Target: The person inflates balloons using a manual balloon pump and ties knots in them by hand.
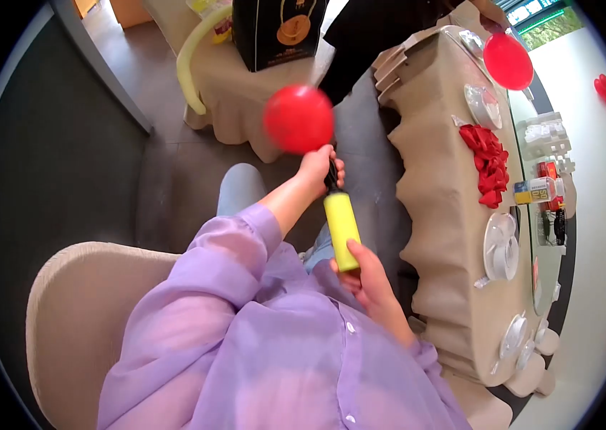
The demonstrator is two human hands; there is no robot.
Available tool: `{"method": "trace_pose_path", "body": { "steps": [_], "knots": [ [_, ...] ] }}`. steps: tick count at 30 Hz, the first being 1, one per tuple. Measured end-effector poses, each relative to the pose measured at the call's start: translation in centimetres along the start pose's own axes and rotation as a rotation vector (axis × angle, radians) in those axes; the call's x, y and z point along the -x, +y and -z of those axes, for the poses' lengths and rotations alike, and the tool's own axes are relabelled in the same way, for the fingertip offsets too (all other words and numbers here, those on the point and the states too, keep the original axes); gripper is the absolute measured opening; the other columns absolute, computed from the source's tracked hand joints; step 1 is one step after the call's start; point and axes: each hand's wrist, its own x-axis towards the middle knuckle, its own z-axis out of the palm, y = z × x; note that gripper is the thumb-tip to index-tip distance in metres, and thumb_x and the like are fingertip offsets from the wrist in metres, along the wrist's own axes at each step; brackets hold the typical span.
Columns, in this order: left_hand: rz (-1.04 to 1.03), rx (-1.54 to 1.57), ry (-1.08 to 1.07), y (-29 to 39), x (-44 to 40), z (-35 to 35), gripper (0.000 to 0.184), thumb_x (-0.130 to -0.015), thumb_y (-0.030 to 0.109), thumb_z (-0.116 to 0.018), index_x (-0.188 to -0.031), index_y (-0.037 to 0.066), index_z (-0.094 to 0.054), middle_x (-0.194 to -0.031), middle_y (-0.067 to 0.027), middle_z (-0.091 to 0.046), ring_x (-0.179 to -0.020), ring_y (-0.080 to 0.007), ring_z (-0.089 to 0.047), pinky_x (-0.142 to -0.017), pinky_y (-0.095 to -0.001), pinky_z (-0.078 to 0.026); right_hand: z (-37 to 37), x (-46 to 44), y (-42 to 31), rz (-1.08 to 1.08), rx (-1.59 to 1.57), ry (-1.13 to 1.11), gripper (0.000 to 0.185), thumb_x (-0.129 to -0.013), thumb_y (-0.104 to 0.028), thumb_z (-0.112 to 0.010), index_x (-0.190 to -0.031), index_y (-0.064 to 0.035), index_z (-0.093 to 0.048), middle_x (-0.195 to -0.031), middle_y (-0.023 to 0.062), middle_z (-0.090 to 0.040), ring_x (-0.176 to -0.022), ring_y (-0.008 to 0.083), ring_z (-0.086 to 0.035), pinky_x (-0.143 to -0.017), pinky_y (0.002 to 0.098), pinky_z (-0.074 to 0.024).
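Purple shirt (281,358) fills the foreground; beyond, the left hand (317,169) closes round the far end of the yellow pump (341,222), just below the red balloon (299,118); the right hand (366,278) grips the base. Inflation seems underway; pumping calls for 2 steady hands.

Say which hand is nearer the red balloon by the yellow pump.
Left. The left hand is at the base of the red balloon; the right hand is farther off, lower on the yellow pump.
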Motion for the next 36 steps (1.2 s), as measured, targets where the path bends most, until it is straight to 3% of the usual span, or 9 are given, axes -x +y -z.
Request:
{"method": "trace_pose_path", "body": {
  "steps": [4,7,11,16,21,23,26,32,36],
  "knots": [
    [-0.037,0.053,-0.010,-0.4,-1.3,1.8,0.018,-0.084,0.023,-0.040,-0.070,0.012,-0.037,-0.056,-0.0070,-0.043,-0.044,-0.0192,-0.041,-0.039,-0.0316,-0.034,1.3,6.7,1.8,-0.105,0.073,0.134,0.030,-0.085,-0.026,-0.047,-0.105,-0.0039,-0.044,-0.073,0.0057,-0.054,-0.048,0.0052,-0.043,-0.038,0.0173,-0.0283],
    [-0.004,0.088,0.051,-3.1,-1.2,2.8,0.019,-0.084,0.024,-0.040,-0.070,0.012,-0.037,-0.055,-0.0072,-0.043,-0.044,-0.0192,-0.041,-0.039,-0.0313,-0.034,0.4,4.6,2.2,-0.127,-0.043,0.248,0.029,-0.085,-0.025,-0.047,-0.106,-0.0044,-0.044,-0.073,0.0054,-0.054,-0.048,0.0049,-0.043,-0.039,0.0171,-0.0283],
    [-0.063,-0.105,-0.065,-0.7,0.0,0.6,0.018,-0.084,0.024,-0.041,-0.072,0.011,-0.037,-0.054,-0.0075,-0.043,-0.044,-0.0196,-0.042,-0.039,-0.0315,-0.034,-0.1,-1.8,2.4,0.077,0.082,0.023,0.029,-0.085,-0.024,-0.047,-0.107,-0.0039,-0.043,-0.072,0.0052,-0.054,-0.042,0.0042,-0.037,-0.037,0.0171,-0.0278],
    [-0.095,-0.112,-0.021,1.3,-1.1,-1.5,0.017,-0.083,0.023,-0.041,-0.072,0.011,-0.037,-0.056,-0.0075,-0.044,-0.046,-0.0196,-0.043,-0.040,-0.0317,-0.036,-0.1,7.0,0.9,-0.028,0.031,0.134,0.033,-0.083,-0.028,-0.050,-0.104,-0.0030,-0.043,-0.071,0.0054,-0.055,-0.039,0.0035,-0.034,-0.036,0.0170,-0.0259],
    [-0.065,-0.017,-0.061,0.0,-0.6,-2.1,0.018,-0.084,0.024,-0.042,-0.072,0.011,-0.037,-0.056,-0.0075,-0.044,-0.045,-0.0192,-0.043,-0.039,-0.0317,-0.035,0.2,0.5,-0.3,0.049,0.108,0.202,0.035,-0.083,-0.026,-0.049,-0.107,-0.0020,-0.043,-0.073,0.0063,-0.055,-0.050,0.0049,-0.044,-0.040,0.0166,-0.0311],
    [-0.051,-0.131,-0.071,0.4,0.0,-2.1,0.017,-0.083,0.024,-0.042,-0.072,0.011,-0.037,-0.057,-0.0077,-0.044,-0.046,-0.0193,-0.043,-0.039,-0.0318,-0.035,-0.2,-0.5,0.3,0.077,0.041,0.053,0.034,-0.083,-0.025,-0.049,-0.108,-0.0018,-0.044,-0.073,0.0060,-0.054,-0.058,0.0068,-0.049,-0.046,0.0176,-0.0359],
    [-0.061,-0.136,0.022,1.5,-0.7,-1.6,0.017,-0.083,0.024,-0.041,-0.072,0.011,-0.037,-0.056,-0.0074,-0.044,-0.046,-0.0193,-0.043,-0.040,-0.0315,-0.036,-0.4,5.4,1.9,0.088,0.026,0.140,0.031,-0.083,-0.028,-0.050,-0.102,-0.0027,-0.045,-0.071,0.0046,-0.054,-0.054,0.0057,-0.047,-0.044,0.0181,-0.0342],
    [-0.059,-0.066,-0.071,-1.1,-0.3,-1.0,0.017,-0.083,0.022,-0.041,-0.071,0.011,-0.037,-0.057,-0.0069,-0.044,-0.046,-0.0192,-0.043,-0.039,-0.0311,-0.035,0.0,-0.2,0.2,0.063,0.159,0.146,0.031,-0.084,-0.024,-0.048,-0.104,-0.0012,-0.044,-0.073,0.0059,-0.054,-0.059,0.0080,-0.048,-0.051,0.0203,-0.0383],
    [-0.050,-0.156,0.025,1.0,-0.2,-1.4,0.015,-0.083,0.021,-0.040,-0.071,0.011,-0.037,-0.056,-0.0070,-0.044,-0.046,-0.0190,-0.044,-0.039,-0.0314,-0.035,-1.4,3.9,0.9,0.004,0.056,0.136,0.029,-0.084,-0.025,-0.049,-0.102,-0.0025,-0.046,-0.072,0.0051,-0.054,-0.055,0.0071,-0.047,-0.046,0.0191,-0.0364]
  ]
}}
